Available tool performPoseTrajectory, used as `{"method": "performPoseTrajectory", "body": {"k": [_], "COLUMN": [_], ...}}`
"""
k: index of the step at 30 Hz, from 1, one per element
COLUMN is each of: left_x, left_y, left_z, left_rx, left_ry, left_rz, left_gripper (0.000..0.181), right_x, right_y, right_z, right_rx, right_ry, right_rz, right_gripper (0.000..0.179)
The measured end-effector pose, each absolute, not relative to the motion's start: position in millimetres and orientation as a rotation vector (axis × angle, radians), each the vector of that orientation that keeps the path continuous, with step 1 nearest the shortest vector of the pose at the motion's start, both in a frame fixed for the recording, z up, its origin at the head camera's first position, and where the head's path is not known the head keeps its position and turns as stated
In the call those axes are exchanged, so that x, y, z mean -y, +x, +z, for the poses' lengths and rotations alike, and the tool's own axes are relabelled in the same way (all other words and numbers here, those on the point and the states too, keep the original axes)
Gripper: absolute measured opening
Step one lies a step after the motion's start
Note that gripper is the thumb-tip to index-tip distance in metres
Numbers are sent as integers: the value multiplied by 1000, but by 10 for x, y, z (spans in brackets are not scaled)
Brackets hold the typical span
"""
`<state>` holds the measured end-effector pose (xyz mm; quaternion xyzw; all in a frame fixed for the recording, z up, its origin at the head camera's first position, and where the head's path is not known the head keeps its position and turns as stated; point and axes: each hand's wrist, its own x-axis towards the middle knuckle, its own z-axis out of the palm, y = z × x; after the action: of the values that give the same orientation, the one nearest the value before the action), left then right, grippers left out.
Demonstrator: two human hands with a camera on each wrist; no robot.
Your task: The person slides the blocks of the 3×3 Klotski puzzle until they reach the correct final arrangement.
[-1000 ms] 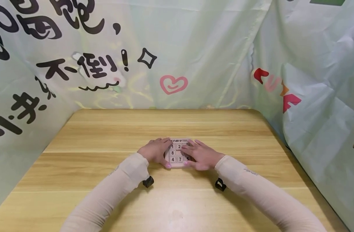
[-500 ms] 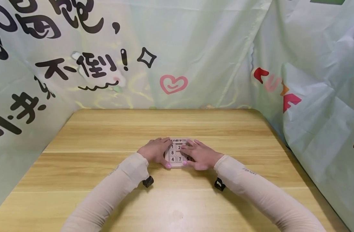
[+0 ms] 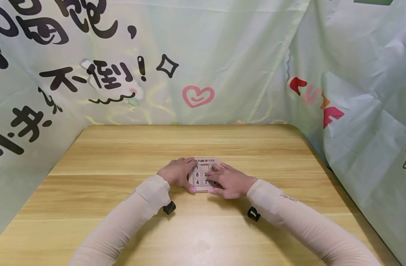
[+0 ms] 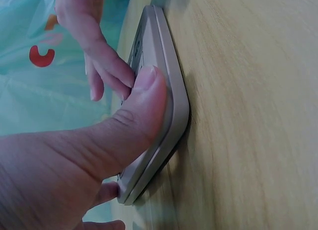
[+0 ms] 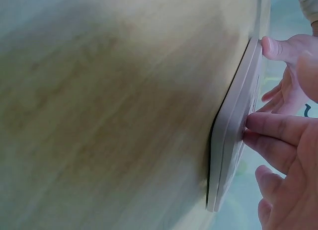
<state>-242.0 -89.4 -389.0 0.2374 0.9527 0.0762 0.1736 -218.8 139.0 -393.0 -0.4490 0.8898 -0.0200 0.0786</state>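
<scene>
A pale number slide puzzle (image 3: 201, 178) lies flat on the table in the head view, with black digits on square tiles. My left hand (image 3: 178, 173) holds its left side, thumb at the near corner and fingers at the far corner. In the left wrist view, the left thumb (image 4: 144, 98) presses on the puzzle's rim (image 4: 171, 86). My right hand (image 3: 232, 181) reaches over the right side, its fingertips (image 5: 251, 121) touching the tiles. Tile 2 (image 3: 205, 174) sits in the centre, below a gap in the top row. The right hand partly hides the right column.
The wooden table (image 3: 203, 144) extends around the puzzle on all sides. Printed cloth (image 3: 236, 74) hangs behind it and along both sides. Black wrist mounts (image 3: 169, 207) hang beneath both sleeves.
Tile 2 has slid from the top row down to the centre, leaving the gap above it. The right hand has moved slightly toward the near edge; the left hand has stayed in place.
</scene>
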Motion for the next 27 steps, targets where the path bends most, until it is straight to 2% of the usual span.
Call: {"method": "performPoseTrajectory", "body": {"k": [13,27], "left_x": [899,903], "left_y": [-2435,-2428], "left_z": [-3905,-3900], "left_rx": [-2697,-2704], "left_ry": [677,688], "left_rz": [222,217], "left_gripper": [106,104], "right_x": [-1486,-1536], "right_y": [-2268,-2322], "right_z": [-3940,-3963], "right_rx": [-2702,-2721], "right_ry": [-1253,-1245], "right_rz": [-50,-27], "right_gripper": [67,67]}}
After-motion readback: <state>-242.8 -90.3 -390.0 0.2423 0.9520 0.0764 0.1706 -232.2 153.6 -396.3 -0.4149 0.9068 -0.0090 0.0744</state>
